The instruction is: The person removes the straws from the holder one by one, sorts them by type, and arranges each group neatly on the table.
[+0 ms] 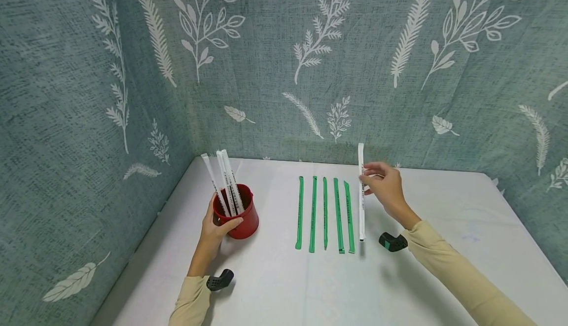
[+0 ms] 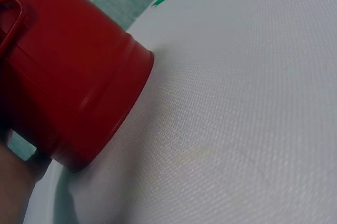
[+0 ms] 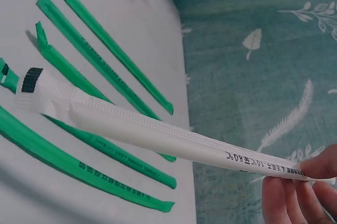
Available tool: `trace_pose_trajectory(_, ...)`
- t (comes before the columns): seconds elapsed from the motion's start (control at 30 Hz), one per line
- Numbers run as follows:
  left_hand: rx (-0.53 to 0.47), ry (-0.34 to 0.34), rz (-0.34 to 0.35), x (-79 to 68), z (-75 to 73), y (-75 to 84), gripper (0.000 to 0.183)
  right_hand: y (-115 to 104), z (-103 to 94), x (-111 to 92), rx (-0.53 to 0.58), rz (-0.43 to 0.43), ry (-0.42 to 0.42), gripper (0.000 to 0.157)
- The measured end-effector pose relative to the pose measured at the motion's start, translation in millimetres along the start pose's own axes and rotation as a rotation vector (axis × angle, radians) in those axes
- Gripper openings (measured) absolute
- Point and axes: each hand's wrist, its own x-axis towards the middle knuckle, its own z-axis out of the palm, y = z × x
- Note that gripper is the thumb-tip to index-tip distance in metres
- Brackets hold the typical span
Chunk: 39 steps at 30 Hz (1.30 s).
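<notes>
My left hand (image 1: 214, 230) grips the side of a red metal bucket (image 1: 246, 221), thumb across its front. Several white paper-wrapped straws (image 1: 230, 183) lean inside the bucket, their tops sticking out above the rim. In the left wrist view the red bucket (image 2: 79, 71) tilts across the picture, with a handle loop on its side. My right hand (image 1: 385, 185) pinches one white paper-wrapped straw (image 1: 361, 207) between thumb and fingers. In the right wrist view, that white straw (image 3: 147, 134) passes above the green straws, and printed characters show near the fingertips.
Several green-wrapped straws (image 1: 325, 212) lie side by side on the white tabletop (image 1: 275, 286), between the bucket and my right hand. A leaf-patterned green cloth (image 1: 266, 69) hangs along the back and left of the table. Black devices (image 1: 393, 242) sit at both wrists.
</notes>
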Motion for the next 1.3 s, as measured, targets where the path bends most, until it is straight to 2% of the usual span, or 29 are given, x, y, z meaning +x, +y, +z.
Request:
trace_pose_trajectory(0.17, 0.002, 0.001, 0.005, -0.2, -0.4, 0.1, 0.09, 6.2, -0.7, -0.3, -0.019, 0.023, -0.005, 0.033)
trace_pose_trajectory(0.5, 0.014, 0.003, 0.01, -1.0, -1.3, 1.9, 0.091, 19.3, -0.8, -1.6, -0.053, 0.127, -0.02, 0.033)
trace_pose_trajectory(0.87, 0.011, 0.005, 0.01, -1.3, -1.6, 1.5, 0.09, 42.5, -0.8, -1.6, -0.055, 0.167, -0.041, 0.033)
trace_pose_trajectory(0.97, -0.001, 0.004, 0.014, 1.4, -3.0, -4.1, 0.09, 48.5, -0.1, -1.1, -0.053, 0.18, -0.036, 0.032)
trace_pose_trajectory(1.17, -0.016, 0.01, 0.03, 9.0, -6.5, -26.9, 0.089, 56.3, 2.6, -1.3, -0.096, 0.206, -0.042, 0.031)
trace_pose_trajectory(1.3, -0.013, -0.001, 0.029, 3.8, -3.0, -13.3, 0.09, 63.2, 4.9, -1.0, -0.119, 0.207, -0.04, 0.031)
